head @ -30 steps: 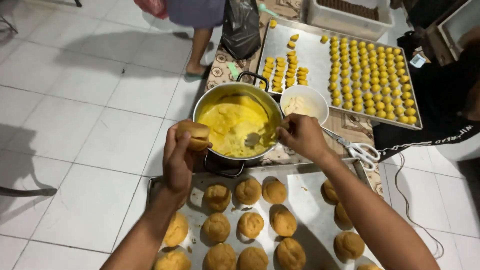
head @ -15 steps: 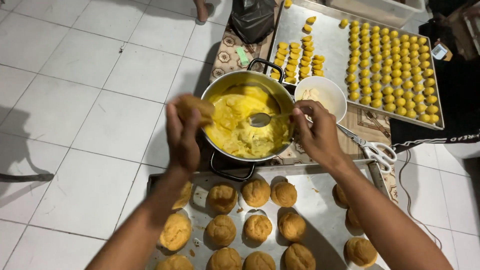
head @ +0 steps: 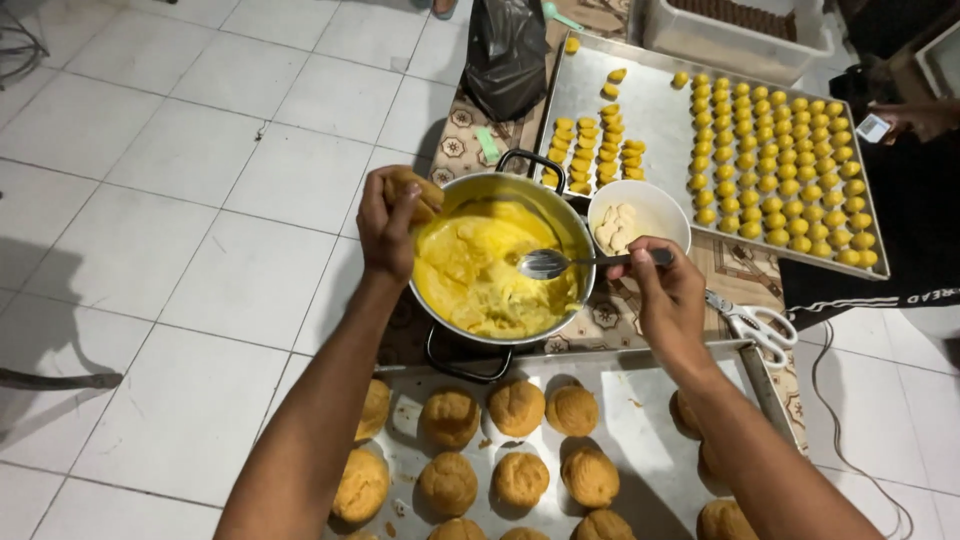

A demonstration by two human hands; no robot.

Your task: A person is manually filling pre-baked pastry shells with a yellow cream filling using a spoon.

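A golden-brown puff bun [head: 418, 196] is gripped in the left hand [head: 388, 225], whose fingers are closed around it, and it is held up at the left rim of the pot. Just right of it stands the steel pot [head: 500, 262] on the floor mat, with black handles at its near and far sides and a thick yellow custard [head: 480, 272] filling most of its bottom. A metal spoon [head: 560, 263] lies level over the right part of the pot, bowl pointing left above the custard. Its handle is pinched in the right hand [head: 668, 292], which is closed on it just outside the pot's right rim. Beyond that hand, touching the pot's far right side, sits a small white bowl [head: 650, 205] with pale pieces inside. Nearer the person, a baking tray [head: 640, 420] carries rows of baked buns [head: 518, 407], with both forearms reaching across it. Right of the right hand lie white-handled scissors [head: 757, 328] at the tray's far right corner. On the far right a large metal tray [head: 660, 110] holds many small yellow dough pieces [head: 780, 150] in tidy rows. A black plastic bag [head: 507, 50] stands at the far side, left of that tray.
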